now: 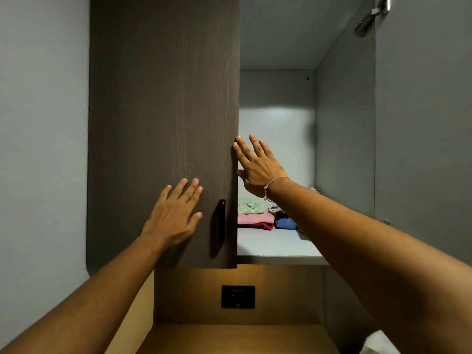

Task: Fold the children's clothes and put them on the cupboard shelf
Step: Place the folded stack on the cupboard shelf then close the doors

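A dark wood cupboard door (163,111) covers the left half of the cupboard. My left hand (173,213) lies flat on its face, fingers straight, just left of the black handle (221,221). My right hand (258,167) is open at the door's right edge, fingertips touching the edge. On the grey shelf (270,245) behind it sits a stack of folded clothes: green (251,207) on pink (255,217) on red, with a blue garment (286,223) beside it. My right forearm hides part of the clothes.
The right cupboard door (421,123) stands open, with a metal hinge (375,16) at the top. Below the shelf is a lit wooden niche with a black socket plate (238,296). A white cloth (380,343) shows at bottom right. A grey wall is on the left.
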`<state>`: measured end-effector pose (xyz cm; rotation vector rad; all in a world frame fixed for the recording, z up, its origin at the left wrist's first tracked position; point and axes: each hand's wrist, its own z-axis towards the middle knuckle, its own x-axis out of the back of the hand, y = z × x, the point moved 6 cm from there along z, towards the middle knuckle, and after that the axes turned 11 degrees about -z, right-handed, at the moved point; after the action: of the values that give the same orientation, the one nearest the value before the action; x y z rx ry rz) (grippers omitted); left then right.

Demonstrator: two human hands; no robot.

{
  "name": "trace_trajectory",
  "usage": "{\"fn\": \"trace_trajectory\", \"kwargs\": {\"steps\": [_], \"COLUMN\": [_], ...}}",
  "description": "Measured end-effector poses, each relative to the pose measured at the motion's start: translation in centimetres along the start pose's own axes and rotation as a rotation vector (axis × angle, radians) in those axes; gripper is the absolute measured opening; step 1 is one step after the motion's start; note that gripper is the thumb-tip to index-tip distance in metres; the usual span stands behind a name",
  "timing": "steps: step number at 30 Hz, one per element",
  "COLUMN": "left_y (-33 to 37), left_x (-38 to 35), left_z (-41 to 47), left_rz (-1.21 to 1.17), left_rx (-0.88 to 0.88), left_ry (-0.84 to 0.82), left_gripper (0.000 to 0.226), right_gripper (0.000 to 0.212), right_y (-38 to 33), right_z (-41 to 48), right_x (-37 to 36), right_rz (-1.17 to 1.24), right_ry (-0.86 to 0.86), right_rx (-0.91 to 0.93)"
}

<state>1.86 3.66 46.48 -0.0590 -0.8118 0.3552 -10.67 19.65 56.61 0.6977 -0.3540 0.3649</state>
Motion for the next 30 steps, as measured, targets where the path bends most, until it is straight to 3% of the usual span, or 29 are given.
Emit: {"fn": "trace_trajectory", "kwargs": {"steps": [6,13,19,24,27,30], "left_y": [-0.5,5.4,19.4,32.6,39.7,44.3], "left_x": [3.9,9.0,17.5,24.9,28.1,30.2], "left_z": [0.8,2.3,1.7,0.7,0.5,0.9], "left_rz": [0.136,0.007,-0.088,-0.125,-0.145,-0.128], "left_rx": [-0.151,-0.234,-0.502,-0.708,-0.804,-0.842], "left_ry": [0.016,0.158,0.341,0.478,0.494,0.483], "left_gripper": [0.07,0.069,0.059,0.057,0.055,0.054], "right_gripper": [0.062,0.062,0.066,0.067,0.068,0.068], "right_y": [0.9,6.1,12.6,16.0,20.1,23.4], "right_z": [-6.9,-19.0,-30.0,-37.7,-41.3,-43.0], "right_x": [0.5,5.7,13.9,18.8,19.5,18.0], "right_rz": [0.188,0.236,0.086,0.062,0.183,0.554], "right_ry": [-0.053,-0.048,0.029,0.133,0.149,0.114], "right_rx": [-0.114,-0.392,-0.632,-0.72,-0.834,-0.938]}}
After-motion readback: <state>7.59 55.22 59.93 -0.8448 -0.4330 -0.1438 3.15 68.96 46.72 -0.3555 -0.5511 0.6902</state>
